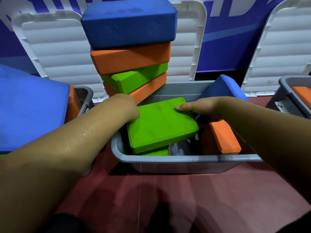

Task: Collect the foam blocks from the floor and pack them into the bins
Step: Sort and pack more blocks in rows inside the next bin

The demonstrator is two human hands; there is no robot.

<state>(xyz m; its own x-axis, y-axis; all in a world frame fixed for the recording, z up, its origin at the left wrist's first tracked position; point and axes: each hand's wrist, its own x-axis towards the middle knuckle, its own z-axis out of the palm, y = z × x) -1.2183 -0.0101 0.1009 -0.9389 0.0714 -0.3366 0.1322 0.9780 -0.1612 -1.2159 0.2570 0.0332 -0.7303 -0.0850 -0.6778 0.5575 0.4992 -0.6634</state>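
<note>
A flat green foam block [159, 125] lies tilted inside the grey bin [185, 159] in front of me. My left hand [129, 106] grips its left edge and my right hand [200, 107] holds its right edge, thumb on top. Another green block [156, 153] shows beneath it. An orange block [222, 137] stands on end at the bin's right, and a blue block [223, 88] leans in the far right corner. At the bin's far left rises a stack: orange [148, 91], green [134, 78], orange [131, 58], blue [129, 21] on top.
A second bin [86, 96] at the left holds a big blue block [32, 108] and an orange one [74, 105]. A third bin [289, 88] at the right holds an orange block [301, 95]. White lids [57, 52] lean against the blue wall behind. Dark red floor [168, 199] lies below me.
</note>
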